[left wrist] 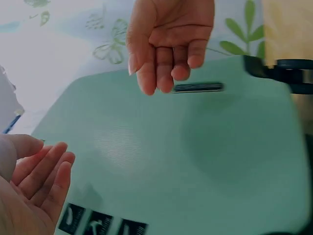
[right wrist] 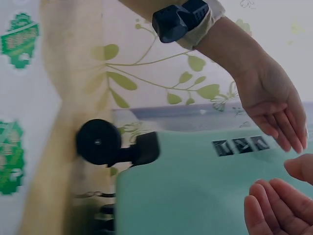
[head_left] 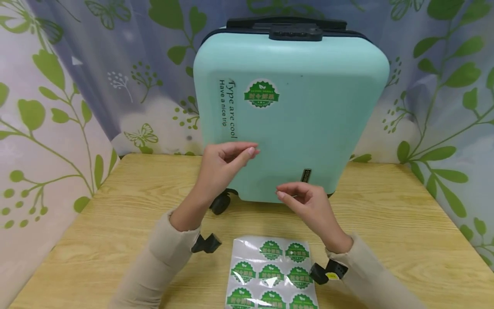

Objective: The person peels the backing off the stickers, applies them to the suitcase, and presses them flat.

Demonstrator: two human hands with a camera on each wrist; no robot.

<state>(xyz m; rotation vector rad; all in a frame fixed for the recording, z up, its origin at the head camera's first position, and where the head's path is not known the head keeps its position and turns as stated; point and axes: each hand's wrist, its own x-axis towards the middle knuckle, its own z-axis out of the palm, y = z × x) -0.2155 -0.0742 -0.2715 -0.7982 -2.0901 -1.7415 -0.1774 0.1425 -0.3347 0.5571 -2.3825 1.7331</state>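
A mint-green suitcase (head_left: 308, 116) stands upright on the wooden table, a round green sticker (head_left: 261, 93) on its upper left front. My left hand (head_left: 225, 167) is raised before the suitcase's lower left, thumb near the bent forefinger. Lower and to the right, my right hand (head_left: 308, 204) hovers by the small dark nameplate (head_left: 306, 175), fingers loosely bent. In the right wrist view a gap shows between the right thumb and the fingers (right wrist: 274, 208). Neither hand shows anything held. Below them lies a glossy sheet (head_left: 251, 244) bearing several green stickers, its upper left spot bare.
Black wheels (head_left: 221, 203) jut from the suitcase's bottom, and a black handle (head_left: 285, 22) tops it. A leaf-patterned curtain (head_left: 154, 86) hangs close behind. The wooden table (head_left: 115, 227) extends to both sides. Each wrist carries a small black camera (head_left: 206, 243).
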